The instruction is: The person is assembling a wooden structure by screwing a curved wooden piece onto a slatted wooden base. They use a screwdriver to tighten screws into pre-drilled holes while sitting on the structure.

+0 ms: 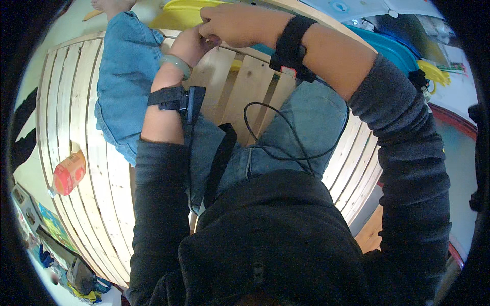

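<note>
My left hand [190,47], with a pale green bangle at the wrist [176,65], and my right hand [230,24] meet at the top of the view. Their fingers are closed and touch each other. Anything pinched between them is hidden by the fingers. Just behind my hands is a curved yellow thing [186,11], partly covered by them. Black straps with small devices [193,104] sit on both forearms. A thin black cable [278,153] loops over my lap in light blue jeans [306,120].
I sit on a slatted pale wooden bench [102,168]. A bottle with an orange-red label [70,173] lies on its left part. A teal plastic rim [393,48] curves at the upper right, near a yellow object [434,73]. Mixed items lie on the floor at lower left.
</note>
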`<state>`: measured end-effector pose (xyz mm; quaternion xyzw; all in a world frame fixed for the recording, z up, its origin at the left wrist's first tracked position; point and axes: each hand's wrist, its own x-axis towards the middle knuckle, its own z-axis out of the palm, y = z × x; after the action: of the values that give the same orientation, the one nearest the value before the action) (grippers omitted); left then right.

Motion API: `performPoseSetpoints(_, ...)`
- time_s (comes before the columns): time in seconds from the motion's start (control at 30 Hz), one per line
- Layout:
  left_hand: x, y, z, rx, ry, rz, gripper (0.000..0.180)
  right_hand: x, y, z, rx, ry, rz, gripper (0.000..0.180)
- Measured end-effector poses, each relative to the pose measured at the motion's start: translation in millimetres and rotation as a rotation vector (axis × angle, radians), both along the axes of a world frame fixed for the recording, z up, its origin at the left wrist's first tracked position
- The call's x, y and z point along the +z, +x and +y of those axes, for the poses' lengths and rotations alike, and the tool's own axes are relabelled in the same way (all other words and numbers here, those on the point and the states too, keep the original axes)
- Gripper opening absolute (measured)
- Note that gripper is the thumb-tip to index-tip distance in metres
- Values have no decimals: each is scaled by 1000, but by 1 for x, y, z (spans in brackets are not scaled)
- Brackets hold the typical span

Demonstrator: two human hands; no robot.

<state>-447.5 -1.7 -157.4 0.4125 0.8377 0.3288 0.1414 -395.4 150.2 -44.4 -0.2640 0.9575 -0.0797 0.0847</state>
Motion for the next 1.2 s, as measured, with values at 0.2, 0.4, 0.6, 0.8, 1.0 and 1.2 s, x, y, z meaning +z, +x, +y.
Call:
performPoseSetpoints(0.2,1,14,9,164,97,57,32,35,8,2,-103,105,-82,24)
performPoseSetpoints(0.4,-12,3,8,92,204,-26,41,37,9,-10,-150,93,-24,22)
performPoseSetpoints(0.6,-12,10,8,217,158,49,41,26,13,-8,-298,78,-38,24)
performPoseSetpoints(0.8,-3,7,7,48,107,49,42,5,10,-8,-273,5,-23,30)
performPoseSetpoints(1.0,-14,3,6,95,94,52,42,4,5,-11,-258,-33,21,24)
performPoseSetpoints(1.2,-9,5,3,121,51,13,42,17,12,-5,-278,-200,29,21)
